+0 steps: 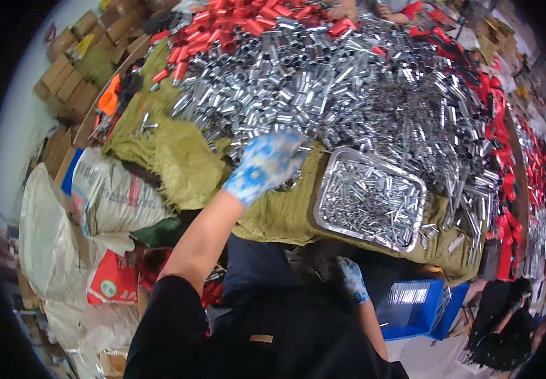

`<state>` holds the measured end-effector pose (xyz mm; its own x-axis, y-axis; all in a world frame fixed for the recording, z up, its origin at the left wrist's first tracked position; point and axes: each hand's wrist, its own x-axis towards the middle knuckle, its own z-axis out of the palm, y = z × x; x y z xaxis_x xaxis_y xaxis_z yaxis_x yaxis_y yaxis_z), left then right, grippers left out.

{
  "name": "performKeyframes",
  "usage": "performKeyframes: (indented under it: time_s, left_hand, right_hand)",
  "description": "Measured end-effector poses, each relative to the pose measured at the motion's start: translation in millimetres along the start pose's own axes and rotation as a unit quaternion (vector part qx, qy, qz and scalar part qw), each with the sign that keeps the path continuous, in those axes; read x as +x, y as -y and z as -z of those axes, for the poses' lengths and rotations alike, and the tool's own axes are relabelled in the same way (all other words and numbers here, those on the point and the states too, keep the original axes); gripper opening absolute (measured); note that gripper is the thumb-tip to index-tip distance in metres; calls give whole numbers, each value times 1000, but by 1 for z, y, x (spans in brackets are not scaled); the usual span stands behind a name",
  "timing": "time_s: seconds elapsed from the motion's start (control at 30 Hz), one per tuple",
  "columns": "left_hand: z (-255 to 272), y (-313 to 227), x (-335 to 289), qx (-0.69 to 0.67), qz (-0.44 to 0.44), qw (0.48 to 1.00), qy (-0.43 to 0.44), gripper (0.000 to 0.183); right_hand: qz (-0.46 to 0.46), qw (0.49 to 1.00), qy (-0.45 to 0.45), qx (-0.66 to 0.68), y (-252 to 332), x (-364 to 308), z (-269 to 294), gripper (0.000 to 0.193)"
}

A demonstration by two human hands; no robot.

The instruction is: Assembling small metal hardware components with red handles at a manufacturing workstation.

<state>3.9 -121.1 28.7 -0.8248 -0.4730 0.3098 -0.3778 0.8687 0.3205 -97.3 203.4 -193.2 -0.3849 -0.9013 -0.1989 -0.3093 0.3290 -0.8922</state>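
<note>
Shiny silver metal tubes lie heaped just beyond the curled, blue-and-white gloved left hand, hold unclear; below the bare near edge of olive woven sheeting, the gloved right hand hides its grip.

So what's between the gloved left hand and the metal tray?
In the head view, a strip of olive woven sacking lies between the left hand and the tray. Shiny metal pieces show by the hand; blur hides whether they're held.
</note>
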Motion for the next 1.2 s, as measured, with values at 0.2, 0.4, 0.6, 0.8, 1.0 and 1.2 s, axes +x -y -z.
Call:
performKeyframes:
  time_s: [0.2,0.4,0.6,0.8,1.0,1.2]
  left_hand:
    - [-53,-10,80,67,-45,997,-17,25]
    - [-72,16,129,126,96,986,-42,16]
    - [-55,12,151,109,169,977,65,28]
    - [9,-12,120,114,91,989,-33,28]
    - [36,-121,25,212,-261,941,-24,20]
    - [-20,-59,108,-195,-281,939,37,30]
  right_hand:
    - [-245,935,-47,251,80,-39,43,31]
    - [-212,946,-112,217,95,-52,66,31]
    - [-129,967,-109,189,127,-31,68,34]
    - [-11,986,-119,114,167,-13,84,31]
    - [112,927,-348,-83,206,27,99,49]
    - [135,919,-369,-29,182,43,96,21]
